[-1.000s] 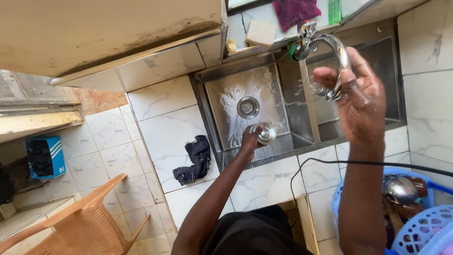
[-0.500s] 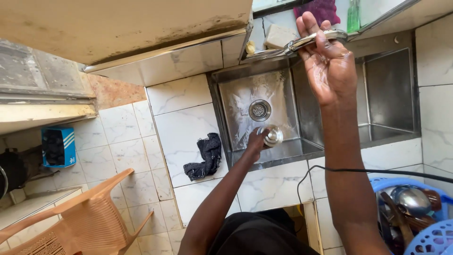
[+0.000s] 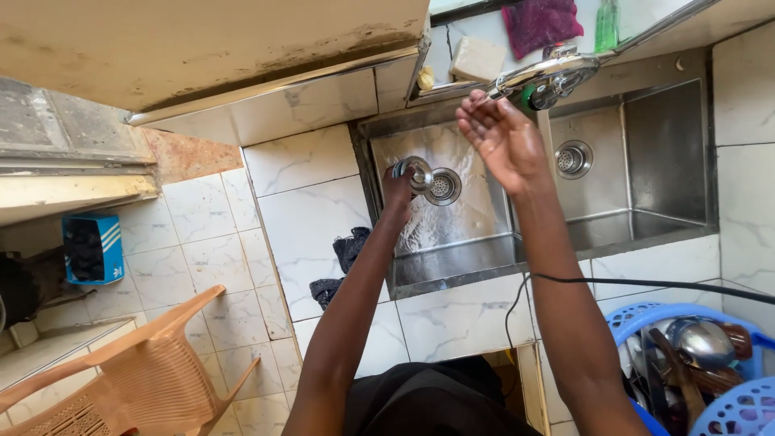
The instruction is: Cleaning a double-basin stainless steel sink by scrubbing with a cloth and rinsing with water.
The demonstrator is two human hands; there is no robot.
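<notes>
The double sink (image 3: 670, 161) is dull silver steel, its wet left basin streaked with pale glints. The small metal cup (image 3: 413, 171) in the left hand (image 3: 397, 187) shines chrome, as does the tap (image 3: 542, 74) above the right hand (image 3: 504, 141). White tiles with faint grey marbling cover the desk (image 3: 311, 202). A black cloth (image 3: 343, 258) lies crumpled on them. Behind the sink sit a magenta cloth (image 3: 539, 23), a beige sponge (image 3: 478, 58) and a clear green bottle (image 3: 607, 26). The plastic chair (image 3: 121, 371) is peach with a slotted pattern. The basket (image 3: 646, 319) is blue latticework, and the box (image 3: 90, 249) is blue with white stripes.
</notes>
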